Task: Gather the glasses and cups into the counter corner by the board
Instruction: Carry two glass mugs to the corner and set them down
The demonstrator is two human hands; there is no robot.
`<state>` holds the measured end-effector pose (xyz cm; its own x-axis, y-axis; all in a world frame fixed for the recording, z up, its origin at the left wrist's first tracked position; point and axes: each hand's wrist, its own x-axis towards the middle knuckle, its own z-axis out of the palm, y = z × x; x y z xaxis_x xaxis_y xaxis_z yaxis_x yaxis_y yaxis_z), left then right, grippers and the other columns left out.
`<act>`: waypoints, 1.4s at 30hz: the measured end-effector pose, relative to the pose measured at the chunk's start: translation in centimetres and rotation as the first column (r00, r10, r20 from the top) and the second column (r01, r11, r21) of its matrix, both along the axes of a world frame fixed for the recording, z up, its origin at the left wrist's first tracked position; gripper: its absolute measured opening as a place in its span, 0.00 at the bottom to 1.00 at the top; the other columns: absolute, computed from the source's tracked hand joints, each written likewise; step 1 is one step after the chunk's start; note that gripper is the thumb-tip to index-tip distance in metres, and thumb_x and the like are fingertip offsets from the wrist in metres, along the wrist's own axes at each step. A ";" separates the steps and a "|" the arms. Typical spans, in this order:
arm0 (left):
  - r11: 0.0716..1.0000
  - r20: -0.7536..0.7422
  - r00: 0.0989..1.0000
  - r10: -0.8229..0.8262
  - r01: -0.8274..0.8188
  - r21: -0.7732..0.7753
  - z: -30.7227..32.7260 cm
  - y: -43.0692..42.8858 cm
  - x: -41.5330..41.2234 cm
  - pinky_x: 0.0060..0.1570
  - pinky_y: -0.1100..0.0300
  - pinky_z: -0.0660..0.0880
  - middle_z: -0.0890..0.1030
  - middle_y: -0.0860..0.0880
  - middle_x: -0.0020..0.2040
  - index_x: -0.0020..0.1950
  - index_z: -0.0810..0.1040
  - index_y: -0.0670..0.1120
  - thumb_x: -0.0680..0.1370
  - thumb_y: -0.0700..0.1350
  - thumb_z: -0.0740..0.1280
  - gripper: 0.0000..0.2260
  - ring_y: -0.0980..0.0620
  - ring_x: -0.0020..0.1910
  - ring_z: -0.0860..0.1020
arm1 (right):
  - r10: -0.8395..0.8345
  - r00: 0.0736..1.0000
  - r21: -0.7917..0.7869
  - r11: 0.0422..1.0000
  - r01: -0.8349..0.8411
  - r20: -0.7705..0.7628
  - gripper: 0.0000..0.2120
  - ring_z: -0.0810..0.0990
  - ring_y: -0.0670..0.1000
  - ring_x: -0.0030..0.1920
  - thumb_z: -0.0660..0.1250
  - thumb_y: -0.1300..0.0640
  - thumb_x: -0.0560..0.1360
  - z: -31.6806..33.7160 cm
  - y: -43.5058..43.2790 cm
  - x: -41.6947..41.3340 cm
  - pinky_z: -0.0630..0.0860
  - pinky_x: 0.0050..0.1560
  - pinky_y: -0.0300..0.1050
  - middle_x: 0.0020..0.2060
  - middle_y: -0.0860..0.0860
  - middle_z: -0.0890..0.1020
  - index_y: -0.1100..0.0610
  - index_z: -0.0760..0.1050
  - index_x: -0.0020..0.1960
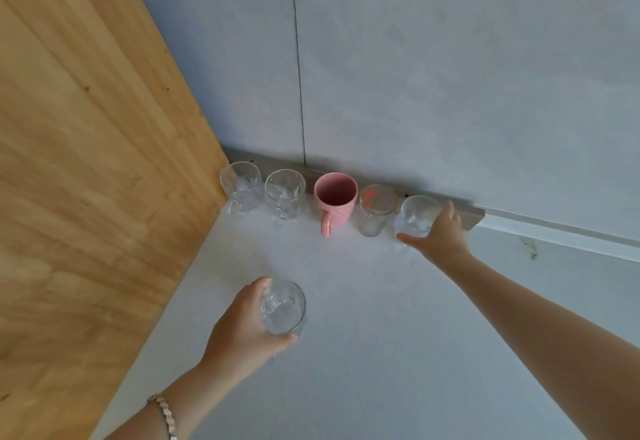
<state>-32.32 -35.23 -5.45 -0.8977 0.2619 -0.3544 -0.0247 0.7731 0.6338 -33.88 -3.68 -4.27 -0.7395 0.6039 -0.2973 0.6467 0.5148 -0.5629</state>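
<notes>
A row stands along the back wall, starting at the wooden board [86, 162]: a clear glass [241, 186], a second clear glass [284, 194], a pink mug [335, 199] with its handle toward me, and a tumbler with a red mark [375, 209]. At the row's right end, my right hand [441, 232] wraps around another clear glass [415, 216]. My left hand [242, 325] grips a clear glass [283, 306] from its left side, closer to me over the white counter [363, 353].
A grey strip [464, 213] runs along the foot of the tiled wall behind the row. The board rises on the left and meets the wall at the corner. A bracelet [164, 408] is on my left wrist.
</notes>
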 end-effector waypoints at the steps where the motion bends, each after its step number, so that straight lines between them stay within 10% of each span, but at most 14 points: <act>1: 1.000 0.005 1.000 0.006 -0.006 0.006 0.1 -0.1 -0.1 0.63 0.61 0.70 0.71 0.56 0.66 0.68 0.66 0.53 0.63 0.48 0.77 0.37 0.57 0.67 0.70 | -0.023 1.000 -0.007 1.000 0.023 0.011 0.49 0.66 0.61 0.69 0.77 0.52 0.66 -0.1 -0.3 0.7 0.67 0.65 0.53 0.69 0.63 0.63 0.66 0.49 0.73; 10: 0.991 -0.045 0.997 0.066 -0.070 -0.113 1.4 -2.9 -8.1 0.56 0.54 0.75 0.70 0.43 0.63 0.66 0.68 0.43 0.57 0.44 0.75 0.38 0.45 0.62 0.73 | 0.423 0.824 -0.115 0.904 -0.411 0.376 0.17 0.77 0.50 0.52 0.67 0.52 0.74 -1.5 -3.5 7.4 0.72 0.57 0.40 0.55 0.52 0.81 0.55 0.74 0.62; 36: 0.954 -0.152 0.988 -0.021 -0.026 -0.298 2.1 -3.2 -11.9 0.65 0.54 0.68 0.63 0.41 0.73 0.72 0.62 0.42 0.70 0.32 0.68 0.32 0.43 0.71 0.64 | 0.567 0.747 -0.140 0.819 -0.556 0.347 0.15 0.78 0.49 0.57 0.61 0.52 0.78 0.0 -5.9 10.1 0.72 0.59 0.41 0.58 0.49 0.80 0.52 0.72 0.64; 42: 0.787 -0.211 0.900 -0.382 0.197 -0.584 3.0 4.5 -5.8 0.69 0.49 0.62 0.61 0.39 0.73 0.72 0.61 0.42 0.74 0.41 0.65 0.27 0.39 0.72 0.63 | 0.549 0.751 -0.144 0.831 -0.537 0.368 0.16 0.77 0.49 0.58 0.60 0.52 0.77 0.6 -3.0 13.1 0.71 0.58 0.42 0.58 0.48 0.79 0.51 0.71 0.64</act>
